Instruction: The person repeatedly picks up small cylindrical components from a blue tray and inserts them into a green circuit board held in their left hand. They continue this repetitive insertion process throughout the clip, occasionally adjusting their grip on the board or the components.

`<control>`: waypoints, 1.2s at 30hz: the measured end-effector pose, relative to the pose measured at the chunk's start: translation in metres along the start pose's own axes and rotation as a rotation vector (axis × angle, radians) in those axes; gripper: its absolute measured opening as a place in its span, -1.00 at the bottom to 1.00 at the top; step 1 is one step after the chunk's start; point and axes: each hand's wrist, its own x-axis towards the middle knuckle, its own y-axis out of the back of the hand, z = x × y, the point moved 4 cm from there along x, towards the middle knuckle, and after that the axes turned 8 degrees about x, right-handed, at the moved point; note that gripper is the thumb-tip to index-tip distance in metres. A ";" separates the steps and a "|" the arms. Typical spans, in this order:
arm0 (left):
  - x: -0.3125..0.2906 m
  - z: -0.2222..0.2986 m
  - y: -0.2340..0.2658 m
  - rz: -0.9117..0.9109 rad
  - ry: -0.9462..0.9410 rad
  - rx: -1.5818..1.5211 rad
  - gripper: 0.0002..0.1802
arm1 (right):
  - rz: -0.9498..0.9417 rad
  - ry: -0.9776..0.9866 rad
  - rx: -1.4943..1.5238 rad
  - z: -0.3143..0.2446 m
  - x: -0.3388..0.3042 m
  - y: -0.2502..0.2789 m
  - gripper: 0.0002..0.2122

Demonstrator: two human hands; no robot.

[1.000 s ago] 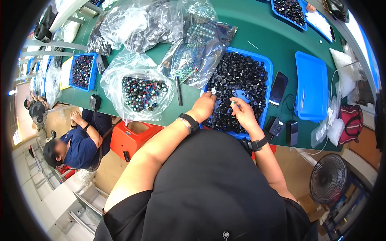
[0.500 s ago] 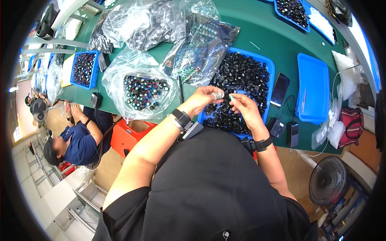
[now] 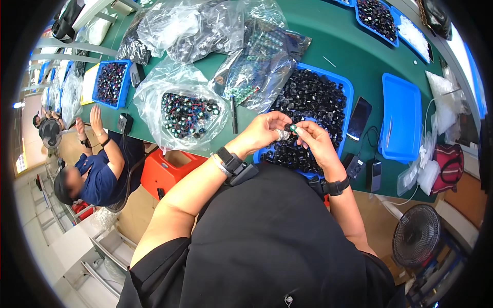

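Over a blue tray (image 3: pixel 350 97) of small black round caps (image 3: pixel 313 92), my two hands meet. My left hand (image 3: pixel 263 134) is closed, its thumb and forefinger pinching a small black cap (image 3: pixel 288 126). Silvery-white wrapping (image 3: pixel 281 135) shows around one of its fingers. My right hand (image 3: pixel 317 142) pinches a small green-topped part (image 3: pixel 294 129) right against that cap; whether the two are joined I cannot tell. Left of my hands, an open clear plastic bag (image 3: pixel 149 120) holds several small round parts (image 3: pixel 187 115) with red and dark wires. A black pen (image 3: pixel 233 115) lies between bag and tray.
Filled clear bags (image 3: pixel 190 31) are heaped on the far side of the green table (image 3: pixel 354 54). To the right lie a phone (image 3: pixel 359 118), an empty blue tray (image 3: pixel 400 115) and small black devices (image 3: pixel 374 174). A co-worker (image 3: pixel 102 164) sits left, near a red stool (image 3: pixel 172 172).
My hands have come together, bringing the green-topped part against the black cap. The co-worker's hands have risen and spread. The whole view has shifted slightly.
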 end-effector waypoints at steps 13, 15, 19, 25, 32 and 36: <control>-0.010 0.000 -0.002 -0.087 0.007 -0.118 -0.50 | -0.018 0.014 -0.032 0.003 -0.002 -0.006 -0.88; -0.010 -0.002 -0.001 -0.103 -0.004 -0.165 -0.48 | -0.013 0.018 -0.007 0.006 -0.002 -0.006 -0.89; -0.008 -0.009 0.005 -0.080 0.032 -0.184 -0.51 | -0.013 0.019 0.116 0.008 0.001 -0.009 -0.88; -0.011 -0.001 0.005 0.001 0.045 -0.228 -0.55 | 0.006 0.028 0.102 0.009 0.000 -0.006 -0.87; -0.014 0.010 -0.002 -0.072 0.055 -0.139 -0.49 | 0.052 0.080 -0.002 0.005 -0.003 0.004 -0.89; -0.014 0.008 -0.001 -0.091 0.057 -0.128 -0.48 | 0.021 0.096 -0.051 0.001 -0.004 -0.004 -0.90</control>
